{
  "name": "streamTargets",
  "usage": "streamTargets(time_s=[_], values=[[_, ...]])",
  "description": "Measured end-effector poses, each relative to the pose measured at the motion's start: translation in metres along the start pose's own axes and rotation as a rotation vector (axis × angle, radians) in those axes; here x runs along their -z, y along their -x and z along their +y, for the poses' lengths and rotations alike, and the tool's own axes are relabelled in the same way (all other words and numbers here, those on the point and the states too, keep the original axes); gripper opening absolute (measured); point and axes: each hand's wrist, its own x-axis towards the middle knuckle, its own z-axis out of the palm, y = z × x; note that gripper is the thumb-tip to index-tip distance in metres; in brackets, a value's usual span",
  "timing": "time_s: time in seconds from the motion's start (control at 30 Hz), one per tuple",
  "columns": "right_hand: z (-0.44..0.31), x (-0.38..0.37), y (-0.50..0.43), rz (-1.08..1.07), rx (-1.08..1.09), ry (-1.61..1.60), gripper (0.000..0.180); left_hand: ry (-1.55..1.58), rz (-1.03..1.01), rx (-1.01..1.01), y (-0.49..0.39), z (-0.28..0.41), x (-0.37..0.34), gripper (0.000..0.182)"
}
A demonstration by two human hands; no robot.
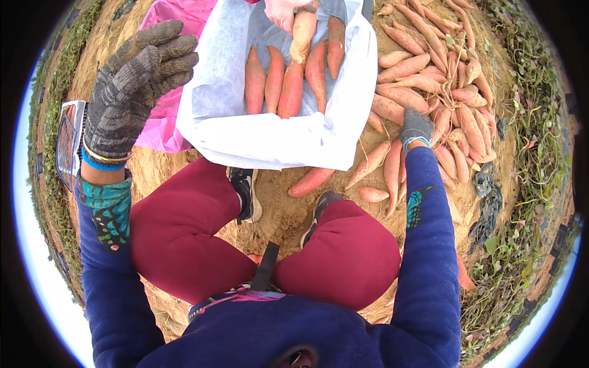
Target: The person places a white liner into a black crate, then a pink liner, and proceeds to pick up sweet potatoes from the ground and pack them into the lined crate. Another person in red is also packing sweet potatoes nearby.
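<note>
My left hand (138, 87), in a dirty grey knit glove, is raised left of the lined crate with its fingers extended and nothing in it. My right hand (416, 125), in a grey glove, reaches down at the near left edge of a heap of sweet potatoes (469, 124); its fingers are hidden, so any grip cannot be told. Between my hands stands a crate with a white liner (271, 140). Several sweet potatoes (255, 85) lie in it side by side. At its far side another person's hand (280, 14) is at a paler sweet potato (303, 37).
Pink plastic sheeting (161, 124) lies left of the crate. Loose sweet potatoes (370, 163) lie on the soil near my feet. Black plastic scraps (488, 202) and green vines (534, 152) are on the right. Another filled crate (69, 138) stands at far left.
</note>
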Motion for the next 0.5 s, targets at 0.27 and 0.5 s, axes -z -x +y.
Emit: streamTargets(time_s=[0.27, 0.5], values=[[0.018, -0.009, 0.028, -0.227, -0.047, -0.55, 0.05, 0.095, -0.056, 0.03, -0.057, -0.032, -0.022, 0.05], [0.03, 0.103, 0.194, -0.067, -0.379, -1.596, 0.043, 0.173, -0.375, 0.355, -0.081, -0.065, -0.076, 0.052]])
